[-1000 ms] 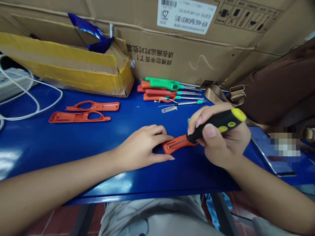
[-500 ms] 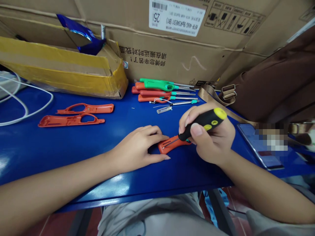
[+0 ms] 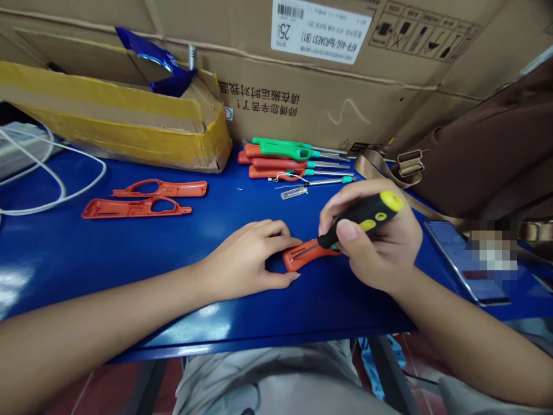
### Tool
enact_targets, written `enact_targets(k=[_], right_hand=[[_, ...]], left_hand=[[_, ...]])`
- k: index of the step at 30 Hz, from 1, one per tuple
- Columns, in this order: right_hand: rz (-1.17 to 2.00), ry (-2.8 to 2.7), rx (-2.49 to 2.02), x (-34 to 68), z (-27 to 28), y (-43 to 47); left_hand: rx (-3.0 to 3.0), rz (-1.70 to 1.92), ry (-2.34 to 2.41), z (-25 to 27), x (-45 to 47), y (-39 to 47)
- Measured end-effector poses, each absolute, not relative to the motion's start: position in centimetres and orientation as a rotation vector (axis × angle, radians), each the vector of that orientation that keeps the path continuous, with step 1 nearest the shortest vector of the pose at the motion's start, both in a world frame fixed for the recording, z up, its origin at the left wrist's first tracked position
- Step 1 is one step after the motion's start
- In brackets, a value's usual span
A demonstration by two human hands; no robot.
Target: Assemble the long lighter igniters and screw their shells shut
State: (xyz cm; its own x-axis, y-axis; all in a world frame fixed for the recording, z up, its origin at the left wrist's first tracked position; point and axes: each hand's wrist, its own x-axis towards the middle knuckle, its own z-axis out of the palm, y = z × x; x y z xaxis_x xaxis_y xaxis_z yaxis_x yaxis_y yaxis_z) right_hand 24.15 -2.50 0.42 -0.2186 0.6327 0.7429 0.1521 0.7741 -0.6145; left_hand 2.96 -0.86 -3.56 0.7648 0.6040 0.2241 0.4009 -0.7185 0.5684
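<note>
An orange gas lighter (image 3: 298, 258) lies on the blue table, its far part hidden behind my right hand. My left hand (image 3: 248, 259) rests on the table and steadies the lighter's near end between thumb and forefinger. My right hand (image 3: 384, 248) is closed around a black and yellow screwdriver (image 3: 360, 218), whose thin shaft slants down to the left over the lighter's handle. The tip appears to touch the handle near its slot. Two orange half-shells (image 3: 138, 208) of a lighter lie apart on the left. A clear fuel tank (image 3: 294, 193) sits beside a metal lighter tube (image 3: 326, 183).
Several green and orange gas lighters (image 3: 280, 162) are stacked before a large cardboard box (image 3: 268, 75). A yellow-taped carton (image 3: 173, 135) stands at back left, near white cables (image 3: 82, 193). A phone (image 3: 462, 259) and a brown bag (image 3: 484, 132) are on the right.
The whole view has shifted slightly, so things appear farther right. Both hands, the screwdriver and the lighter keep nearly the same positions relative to each other.
</note>
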Motion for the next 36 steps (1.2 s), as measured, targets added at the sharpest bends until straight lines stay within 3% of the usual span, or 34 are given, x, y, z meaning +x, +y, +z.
enact_targets(k=[19, 25, 31, 36], right_hand=[[0.262, -1.840, -0.448, 23.7, 1.1, -2.2], [0.344, -1.840, -0.413, 23.8, 0.9, -2.2], [0.706, -1.924, -0.421, 25.0, 1.0, -2.8], [0.388, -1.995, -0.496, 25.5, 1.2, -2.5]], left_hand=[[2.472, 0.558, 0.744, -3.5, 2.9, -1.0], [2.463, 0.545, 0.749, -3.4, 3.0, -0.9], [2.460, 0.551, 0.747, -3.4, 3.1, -0.9], [2.448, 0.547, 0.754, -3.4, 3.0, -1.0]])
